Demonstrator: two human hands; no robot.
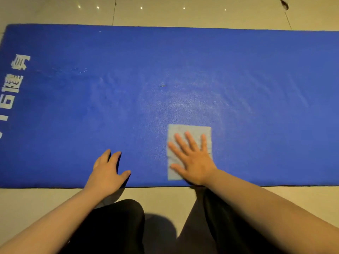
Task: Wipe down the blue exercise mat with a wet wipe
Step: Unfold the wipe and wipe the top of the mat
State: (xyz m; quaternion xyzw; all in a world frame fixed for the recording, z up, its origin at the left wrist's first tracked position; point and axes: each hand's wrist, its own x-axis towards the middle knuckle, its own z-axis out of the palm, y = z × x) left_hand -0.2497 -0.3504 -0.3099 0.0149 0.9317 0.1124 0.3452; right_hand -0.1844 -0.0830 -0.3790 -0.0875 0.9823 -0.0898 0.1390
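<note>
The blue exercise mat (165,70) lies flat across the tiled floor, with white printed characters at its left end. A pale rectangular wet wipe (189,130) is spread flat on the mat near its front edge. My right hand (192,158) presses down on the wipe with straight, spread fingers. My left hand (108,171) rests on the mat's front edge to the left of the wipe, fingers loosely bent and holding nothing. A damp sheen shows on the mat beyond the wipe.
Beige floor tiles (165,11) surround the mat. My knees in black trousers (113,226) are on the floor just in front of the mat. A small dark speck (162,86) lies on the mat's middle. A dark mark (284,5) sits on the far floor.
</note>
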